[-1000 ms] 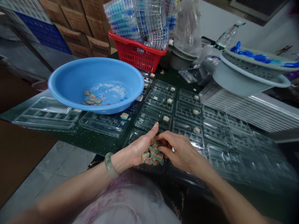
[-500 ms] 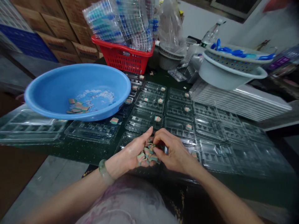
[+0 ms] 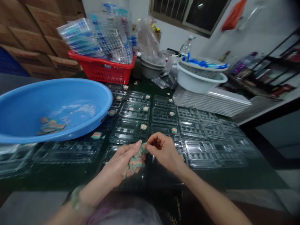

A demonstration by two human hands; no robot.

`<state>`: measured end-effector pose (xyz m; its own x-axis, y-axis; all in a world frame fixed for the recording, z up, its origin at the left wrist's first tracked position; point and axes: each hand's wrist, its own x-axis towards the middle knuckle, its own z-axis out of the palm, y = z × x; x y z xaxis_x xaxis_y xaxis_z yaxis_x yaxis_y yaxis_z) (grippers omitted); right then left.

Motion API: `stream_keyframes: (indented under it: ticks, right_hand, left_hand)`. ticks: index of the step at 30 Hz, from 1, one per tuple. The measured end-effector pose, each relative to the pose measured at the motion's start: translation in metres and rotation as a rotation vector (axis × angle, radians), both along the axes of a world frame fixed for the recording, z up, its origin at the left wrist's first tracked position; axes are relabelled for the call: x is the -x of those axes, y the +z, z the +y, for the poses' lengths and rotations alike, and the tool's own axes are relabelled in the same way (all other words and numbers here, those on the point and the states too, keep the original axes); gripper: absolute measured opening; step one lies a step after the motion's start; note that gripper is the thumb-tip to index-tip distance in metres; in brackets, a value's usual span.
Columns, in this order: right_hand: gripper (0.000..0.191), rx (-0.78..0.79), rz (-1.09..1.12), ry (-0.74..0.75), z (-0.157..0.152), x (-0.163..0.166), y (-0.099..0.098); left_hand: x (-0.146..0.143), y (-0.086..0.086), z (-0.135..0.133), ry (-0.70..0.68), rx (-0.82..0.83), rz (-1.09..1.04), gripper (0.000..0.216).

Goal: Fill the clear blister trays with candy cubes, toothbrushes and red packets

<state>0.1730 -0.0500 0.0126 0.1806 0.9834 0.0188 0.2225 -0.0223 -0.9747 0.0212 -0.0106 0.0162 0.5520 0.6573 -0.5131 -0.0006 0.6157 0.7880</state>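
My left hand is cupped palm up near the table's front edge, holding a small heap of striped candy pieces. My right hand touches that heap, its thumb and forefinger pinched on one striped piece at the top. Both hands hover over clear plastic compartment trays that cover the dark table. Single striped pieces lie in some tray compartments. A blue basin with a few more pieces and white crumbs stands at the left.
A red basket stuffed with clear trays stands at the back. Right of it are a grey basket, a plastic bottle, a white basin holding blue items, and a stack of white trays. Cardboard boxes rise at the back left.
The view has swung up and to the right, so the basin now sits further left. My right hand has closed its pinch on one piece at the top of the heap.
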Motion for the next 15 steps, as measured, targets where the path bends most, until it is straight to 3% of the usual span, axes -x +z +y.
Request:
stream_keyframes:
  ticks: [4,7,10,12,15]
  right_hand:
    - [0.015,0.061,0.155,0.005,-0.002,-0.002,0.002]
    - [0.019,0.100,0.221,0.053,-0.007,-0.003,0.006]
    - [0.022,0.102,0.237,0.088,-0.006,-0.018,0.007]
    - [0.025,0.068,0.219,-0.002,0.003,-0.047,0.005]
    - [0.031,-0.022,0.150,-0.386,0.029,-0.122,-0.002]
  left_hand:
    - [-0.002,-0.006,0.001,-0.139,-0.103,0.023,0.040]
    - [-0.006,-0.010,0.001,-0.152,-0.135,0.093,0.043]
    - [-0.010,-0.007,0.001,-0.121,-0.054,0.120,0.042]
    - [-0.010,-0.003,0.002,-0.032,0.068,0.142,0.037]
    - [-0.008,0.002,0.007,0.059,0.178,0.157,0.034]
